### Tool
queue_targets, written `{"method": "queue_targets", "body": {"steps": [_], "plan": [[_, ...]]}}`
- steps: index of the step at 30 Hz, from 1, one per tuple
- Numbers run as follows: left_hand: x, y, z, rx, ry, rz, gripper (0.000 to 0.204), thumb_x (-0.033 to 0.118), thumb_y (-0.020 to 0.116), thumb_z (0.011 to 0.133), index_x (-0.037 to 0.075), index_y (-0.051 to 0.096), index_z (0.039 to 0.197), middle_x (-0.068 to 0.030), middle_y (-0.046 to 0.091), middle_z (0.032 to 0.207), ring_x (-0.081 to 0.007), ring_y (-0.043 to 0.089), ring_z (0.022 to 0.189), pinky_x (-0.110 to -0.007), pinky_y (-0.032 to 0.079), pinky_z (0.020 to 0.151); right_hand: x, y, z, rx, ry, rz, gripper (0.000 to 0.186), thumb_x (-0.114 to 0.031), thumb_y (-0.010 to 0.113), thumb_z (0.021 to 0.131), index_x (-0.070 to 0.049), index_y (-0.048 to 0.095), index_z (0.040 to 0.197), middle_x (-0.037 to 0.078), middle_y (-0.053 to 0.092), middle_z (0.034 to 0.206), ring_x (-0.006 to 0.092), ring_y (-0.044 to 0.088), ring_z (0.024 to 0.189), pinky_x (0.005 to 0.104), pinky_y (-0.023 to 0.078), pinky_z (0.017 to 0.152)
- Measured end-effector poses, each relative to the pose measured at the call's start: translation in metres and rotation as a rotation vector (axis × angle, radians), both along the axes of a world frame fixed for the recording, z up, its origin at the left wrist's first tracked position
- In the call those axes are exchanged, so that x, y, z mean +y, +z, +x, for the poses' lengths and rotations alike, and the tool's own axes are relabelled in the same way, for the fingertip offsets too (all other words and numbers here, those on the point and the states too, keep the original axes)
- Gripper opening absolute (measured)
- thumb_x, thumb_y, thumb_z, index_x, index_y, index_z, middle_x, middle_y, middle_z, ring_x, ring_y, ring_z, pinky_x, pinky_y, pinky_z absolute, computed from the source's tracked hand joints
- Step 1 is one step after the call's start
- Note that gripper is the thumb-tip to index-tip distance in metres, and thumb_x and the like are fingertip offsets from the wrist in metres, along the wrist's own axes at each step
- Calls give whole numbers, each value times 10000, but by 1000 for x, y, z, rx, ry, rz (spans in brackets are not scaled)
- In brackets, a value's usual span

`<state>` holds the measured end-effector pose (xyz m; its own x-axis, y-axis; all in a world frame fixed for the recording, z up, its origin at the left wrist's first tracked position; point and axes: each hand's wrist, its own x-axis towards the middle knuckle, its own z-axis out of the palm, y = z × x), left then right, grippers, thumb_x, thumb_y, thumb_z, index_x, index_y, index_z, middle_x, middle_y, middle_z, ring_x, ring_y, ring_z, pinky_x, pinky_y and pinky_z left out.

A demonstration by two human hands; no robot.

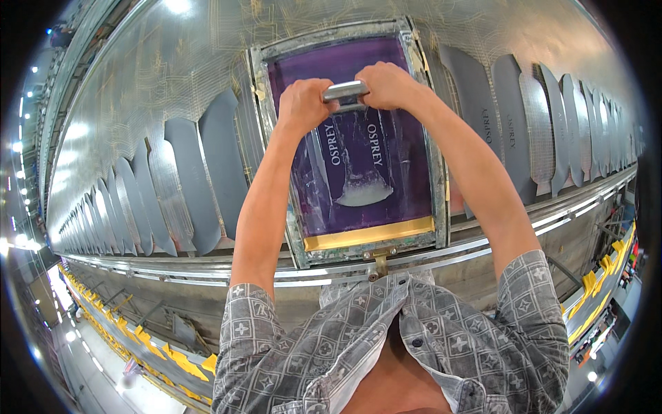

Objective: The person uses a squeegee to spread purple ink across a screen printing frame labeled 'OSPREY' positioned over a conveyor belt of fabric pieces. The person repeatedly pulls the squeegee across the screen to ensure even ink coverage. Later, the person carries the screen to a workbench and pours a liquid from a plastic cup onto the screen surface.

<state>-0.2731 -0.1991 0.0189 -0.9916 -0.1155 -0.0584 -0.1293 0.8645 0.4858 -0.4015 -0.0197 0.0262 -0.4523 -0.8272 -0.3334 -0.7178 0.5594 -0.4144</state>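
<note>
Grey patterned short-sleeved shirt (pixel 469 352) fabric, worn open at the collar, spreads across the near side as a person leans over a long metal-topped table (pixel 158 83), both bare arms stretched to the far side. The left hand (pixel 303 103) and right hand (pixel 387 84) curl closed around opposite ends of a smooth silver metal squeegee bar (pixel 347 90), its middle exposed between them. The bar sits over the far half of a glossy purple mesh screen (pixel 414 172); whether its lower edge touches the mesh cannot be told. Translucent whitish paste (pixel 365 193) gathers in a ragged crescent nearer the person, streaks trailing back toward the bar, with pale lettering on both sides of them. A worn, paint-crusted rectangular metal frame (pixel 338 254) borders the mesh, a yellow strip (pixel 372 234) along its near inner edge. Both forearms cross over the frame's sides; mesh extends beyond the bar to the far edge and well toward the near one. Flat, matte grey curved panels (pixel 189 179) line the table to left and right, beside a polished metal rail (pixel 483 241) along the near edge.
</note>
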Motion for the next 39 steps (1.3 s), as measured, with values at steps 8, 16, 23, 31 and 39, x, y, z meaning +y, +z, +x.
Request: {"method": "queue_targets", "body": {"steps": [8, 16, 23, 31, 39], "plan": [[18, -9, 34, 101, -21, -19, 203, 204, 845, 753, 117, 723, 889, -118, 719, 830, -365, 691, 766, -453, 525, 662, 19, -12, 33, 60, 50, -94, 141, -199, 723, 782, -95, 725, 877, 140, 749, 880, 339, 724, 891, 465, 530, 821], [109, -13, 181, 216, -41, 10, 187, 53, 783, 717, 112, 732, 887, -62, 720, 871, -314, 697, 839, -407, 542, 728, 119, -13, 184, 25, 44, -248, 343, -320, 790, 795, -60, 721, 1008, 153, 733, 1017, 347, 667, 1060, 465, 456, 938], [96, 16, 172, -47, -89, 173, 138, 120, 791, 757, 105, 761, 891, -87, 732, 901, -328, 695, 864, -429, 540, 755, 159, -25, 111, 75, -630, -458, 795, -601, 772, 809, -9, 650, 1326, 211, 643, 1302, 372, 558, 1261, 480, 396, 1112], [29, 6, 55, 136, -82, 36, 177, 159, 807, 773, 99, 770, 936, -117, 734, 906, -341, 695, 888, -435, 535, 771, 162, -98, 96, 298, -786, -381, 741, -404, 819, 779, 41, 618, 1336, 209, 606, 1279, 374, 536, 1250, 465, 412, 1084], [43, -19, 83, 511, 6, 30, 163, 123, 794, 775, 101, 773, 935, -102, 765, 975, -336, 717, 916, -432, 551, 825, 154, -44, 92, 216, -778, -569, 646, -250, 797, 775, 88, 616, 1294, 204, 616, 1214, 372, 611, 1138, 418, 486, 1003]]}}
